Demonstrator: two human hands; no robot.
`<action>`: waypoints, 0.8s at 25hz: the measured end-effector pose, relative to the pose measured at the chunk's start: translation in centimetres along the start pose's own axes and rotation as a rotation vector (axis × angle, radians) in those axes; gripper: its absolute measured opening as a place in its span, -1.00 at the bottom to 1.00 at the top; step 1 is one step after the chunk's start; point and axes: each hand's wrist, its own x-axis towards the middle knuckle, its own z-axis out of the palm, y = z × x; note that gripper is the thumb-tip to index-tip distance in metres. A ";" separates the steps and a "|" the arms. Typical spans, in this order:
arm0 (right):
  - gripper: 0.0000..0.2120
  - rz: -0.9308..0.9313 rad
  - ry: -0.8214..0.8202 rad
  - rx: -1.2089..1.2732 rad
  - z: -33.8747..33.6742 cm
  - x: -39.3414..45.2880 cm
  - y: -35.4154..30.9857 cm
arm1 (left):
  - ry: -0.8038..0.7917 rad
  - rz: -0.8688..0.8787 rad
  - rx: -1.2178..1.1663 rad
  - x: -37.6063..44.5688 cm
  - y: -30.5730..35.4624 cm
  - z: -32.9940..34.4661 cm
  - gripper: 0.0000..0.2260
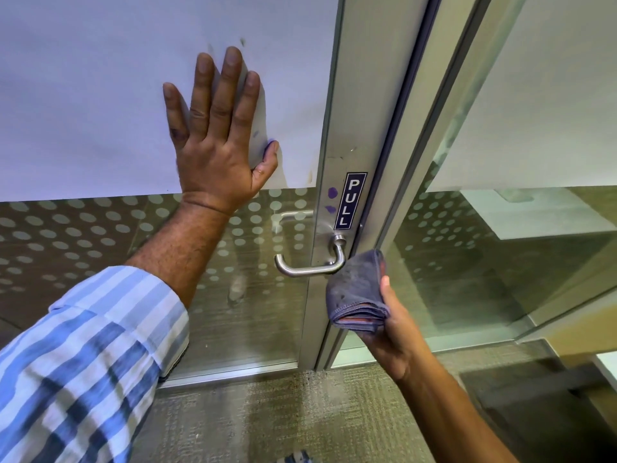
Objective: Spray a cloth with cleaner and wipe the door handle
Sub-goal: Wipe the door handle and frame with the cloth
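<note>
**Cloth right up against the door handle**

The left hand [213, 135] is lying flat on the white panel of the door [100, 95], fingers [230, 81] spread wide, holding nothing. The right hand [394, 329] is gripping a folded grey cloth [359, 289], fingers wrapped around it. The cloth is sitting at 4 o'clock from the steel door handle [310, 262], touching its bend, under the PULL sticker [350, 200].

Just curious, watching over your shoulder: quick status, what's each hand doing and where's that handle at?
Left hand flat, open on the door panel. Right hand gripping folded cloth, right beside handle. Contact unclear. Nothing blocking.
</note>
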 end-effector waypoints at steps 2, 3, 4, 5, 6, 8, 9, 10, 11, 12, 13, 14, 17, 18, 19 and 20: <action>-0.59 -0.148 -0.038 -0.003 0.8 -0.5 1.0 | 0.000 -0.001 -0.005 0.0 0.0 0.0 -0.33; -0.67 -0.263 -0.024 -0.060 1.2 -0.7 1.2 | 0.000 0.000 -0.005 0.1 0.0 0.0 -0.33; -0.72 -0.391 0.014 -0.147 1.6 -0.8 1.3 | -0.002 0.004 -0.005 0.1 0.0 0.0 -0.33; -0.71 -0.525 0.087 -0.271 1.9 -0.7 1.3 | -0.004 0.005 -0.006 0.1 0.0 0.0 -0.33; -0.65 -0.648 0.173 -0.407 2.4 -0.4 1.3 | -0.007 0.003 -0.009 0.1 0.0 0.0 -0.33; -0.54 -0.782 0.286 -0.608 3.1 0.8 1.7 | -0.012 0.002 -0.012 0.1 0.1 -0.1 -0.33; -0.49 -0.796 0.286 -0.684 3.5 1.6 2.2 | -0.015 0.001 -0.011 0.1 0.1 -0.1 -0.33; -0.48 -0.803 0.271 -0.775 3.9 2.3 2.9 | -0.018 0.000 -0.009 0.1 0.1 -0.1 -0.33; -0.48 -0.815 0.268 -0.879 4.1 3.1 3.8 | -0.019 0.000 -0.009 0.1 0.1 -0.1 -0.33; -0.49 -0.836 0.283 -0.968 4.2 3.6 4.5 | -0.019 0.001 -0.013 0.1 0.1 -0.1 -0.33; -0.50 -0.857 0.310 -1.012 4.4 3.8 4.8 | -0.021 0.003 -0.015 0.1 0.1 0.0 -0.33; -0.52 -0.856 0.325 -1.017 4.5 3.7 4.7 | -0.021 0.005 -0.014 0.1 0.0 0.1 -0.33; -0.56 -0.802 0.310 -1.039 4.3 3.3 3.7 | -0.008 0.008 -0.005 0.1 0.1 0.2 -0.33; -0.58 -0.772 0.306 -1.032 4.2 3.1 3.6 | -0.004 0.008 -0.003 0.1 0.1 0.2 -0.33; -0.59 -0.739 0.306 -1.007 4.2 2.9 3.8 | -0.002 0.007 -0.003 0.1 0.1 0.3 -0.33; -0.61 -0.698 0.308 -0.962 4.1 2.6 4.1 | -0.001 0.006 -0.008 0.1 0.1 0.3 -0.33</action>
